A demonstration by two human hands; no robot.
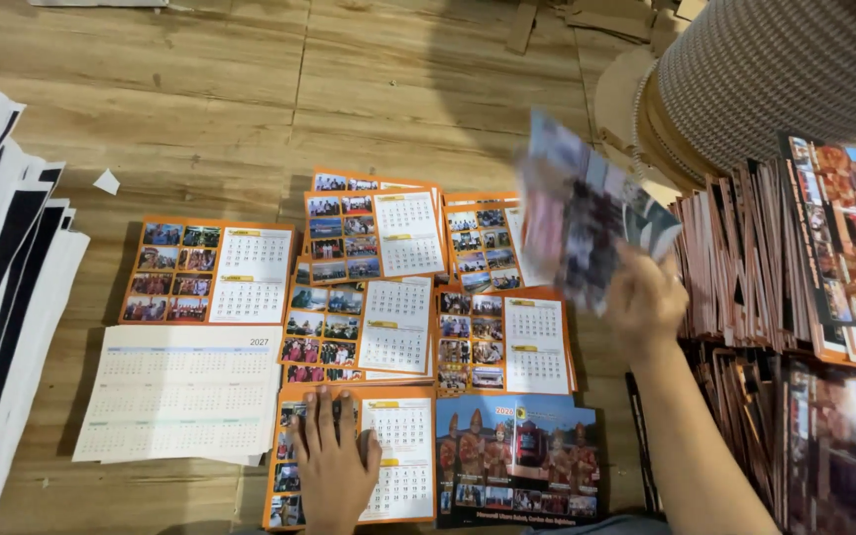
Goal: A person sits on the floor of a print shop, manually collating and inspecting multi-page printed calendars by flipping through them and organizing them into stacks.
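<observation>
My left hand (333,464) lies flat, fingers spread, on an orange calendar sheet (403,456) at the bottom of the floor spread. My right hand (646,297) is raised over the right side and grips a blurred calendar sheet (577,203), tilted up in the air. Below and between them lie several orange calendar sheet piles with photo grids (502,342), a blue cover sheet (517,456) and a pale full-year sheet (185,391).
Tall stacks of printed sheets on edge (795,258) stand at the right. A large spool of wire binding (775,69) sits at the top right. White and black sheets (2,277) are piled at the left. The floor is wooden board (200,89).
</observation>
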